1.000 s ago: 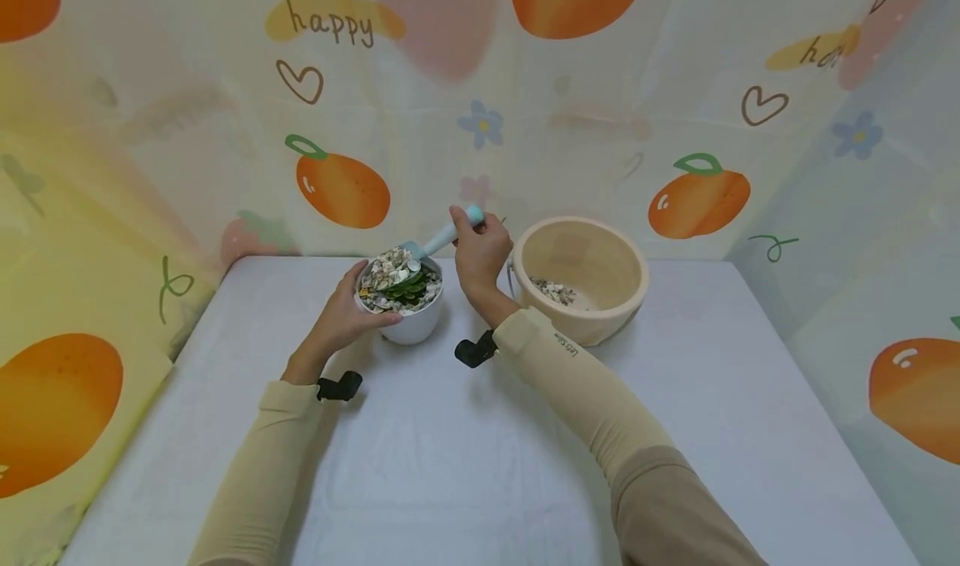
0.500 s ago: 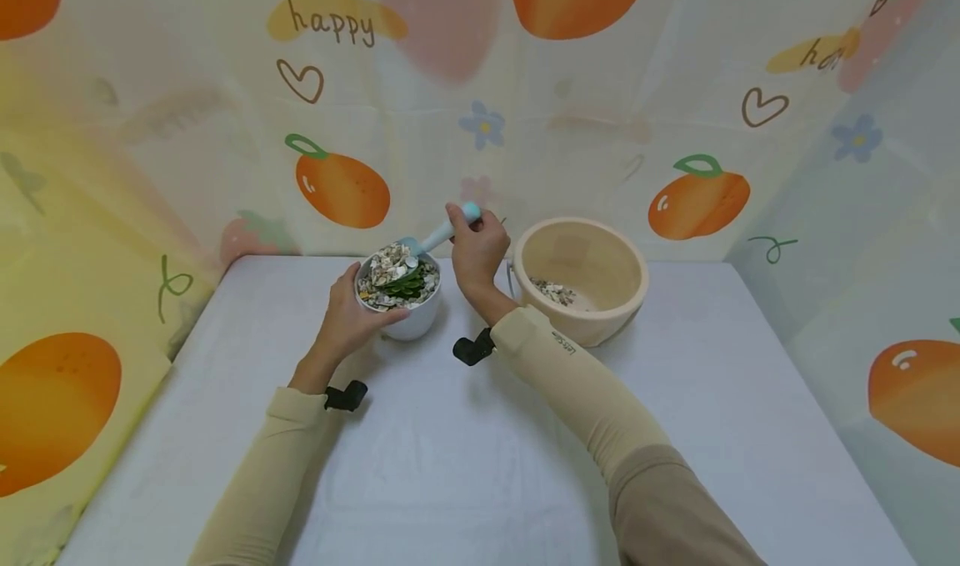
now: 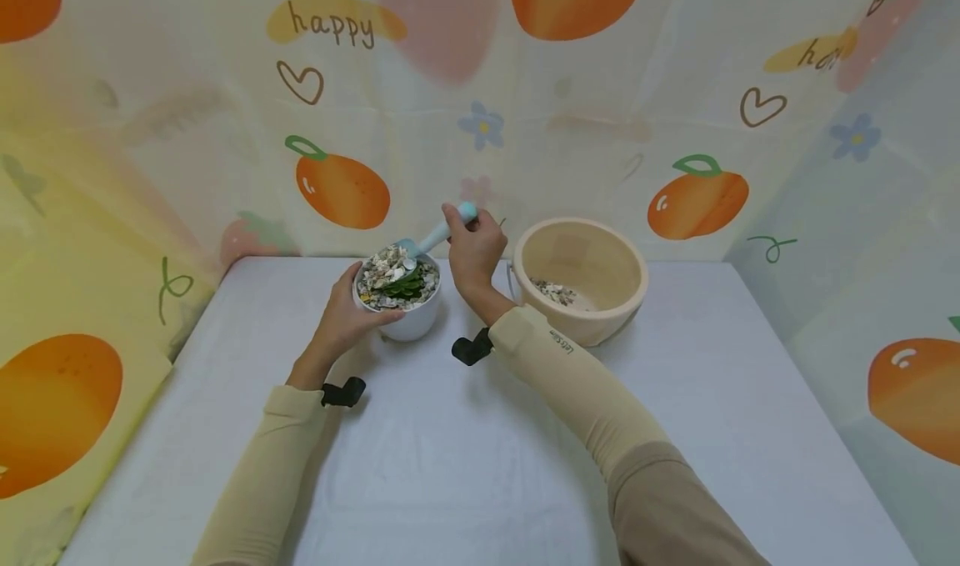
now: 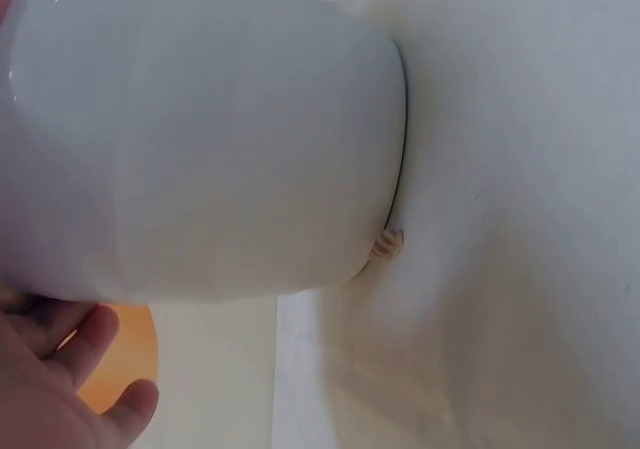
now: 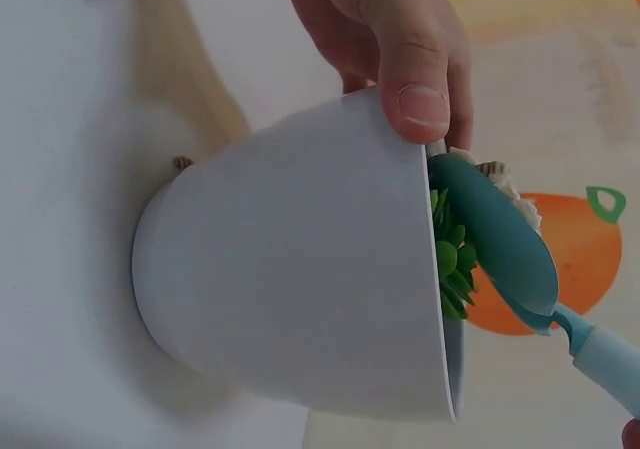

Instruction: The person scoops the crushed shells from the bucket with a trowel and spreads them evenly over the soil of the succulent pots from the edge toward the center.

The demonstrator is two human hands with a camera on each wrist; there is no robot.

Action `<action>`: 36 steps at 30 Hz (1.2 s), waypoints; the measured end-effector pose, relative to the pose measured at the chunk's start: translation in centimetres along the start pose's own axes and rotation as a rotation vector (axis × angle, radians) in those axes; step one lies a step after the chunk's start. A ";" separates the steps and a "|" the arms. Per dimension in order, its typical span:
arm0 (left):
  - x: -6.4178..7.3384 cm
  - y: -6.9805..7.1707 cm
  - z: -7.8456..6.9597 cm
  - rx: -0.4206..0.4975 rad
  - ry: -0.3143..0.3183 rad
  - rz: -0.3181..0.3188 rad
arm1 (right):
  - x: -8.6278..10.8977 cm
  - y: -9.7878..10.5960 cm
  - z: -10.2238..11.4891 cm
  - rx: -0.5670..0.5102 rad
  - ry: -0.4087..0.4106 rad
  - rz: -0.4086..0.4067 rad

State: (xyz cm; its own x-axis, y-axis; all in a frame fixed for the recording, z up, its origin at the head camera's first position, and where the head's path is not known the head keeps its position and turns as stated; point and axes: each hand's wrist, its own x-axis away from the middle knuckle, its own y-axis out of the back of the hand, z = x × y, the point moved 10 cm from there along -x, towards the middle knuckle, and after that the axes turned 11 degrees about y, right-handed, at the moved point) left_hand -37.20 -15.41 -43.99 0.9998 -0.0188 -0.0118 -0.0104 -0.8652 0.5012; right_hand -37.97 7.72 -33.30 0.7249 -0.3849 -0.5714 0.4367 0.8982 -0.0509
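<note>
A white flowerpot [image 3: 411, 326] stands on the cloth at centre left, holding a green succulent [image 3: 406, 286] ringed by pale shell bits [image 3: 387, 267]. My left hand [image 3: 341, 320] grips the pot at its left side, and its thumb [image 5: 422, 109] lies over the rim in the right wrist view. My right hand [image 3: 477, 253] holds a light blue small trowel [image 3: 435, 237] by its handle. The trowel's blade [image 5: 495, 234] lies across the pot's mouth, close over the leaves, with shell pieces [image 5: 530, 212] on it. Part of the plant is hidden beneath the blade.
Right of the pot stands a beige bucket [image 3: 643, 287], with a few shell bits [image 3: 555, 291] at its bottom. A small striped spiral shell [image 4: 387, 244] lies on the cloth against the pot's base. A printed curtain [image 3: 555, 149] closes off the back.
My right hand and the trowel have shifted slightly to the left over the pot. The pot has edged slightly left, still held by my left hand.
</note>
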 end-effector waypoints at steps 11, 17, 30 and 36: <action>-0.2 0.0 0.9 -0.074 0.086 0.093 | 0.0 0.1 -0.2 0.005 -0.023 0.002; -0.3 -0.1 1.6 -0.055 0.128 0.113 | 0.0 0.2 -0.4 0.014 -0.027 0.000; 0.6 0.2 0.1 -0.017 0.012 -0.053 | -0.3 0.2 -0.4 -0.006 -0.021 -0.008; -0.1 -0.1 0.9 -0.048 0.091 0.097 | -0.3 0.4 -0.8 -0.015 -0.041 -0.009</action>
State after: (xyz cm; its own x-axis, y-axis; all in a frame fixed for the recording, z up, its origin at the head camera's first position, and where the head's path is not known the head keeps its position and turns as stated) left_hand -37.30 -15.73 -44.81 0.9917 -0.0536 0.1166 -0.1084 -0.8364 0.5373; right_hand -38.46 8.37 -33.84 0.7421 -0.4011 -0.5371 0.4354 0.8976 -0.0687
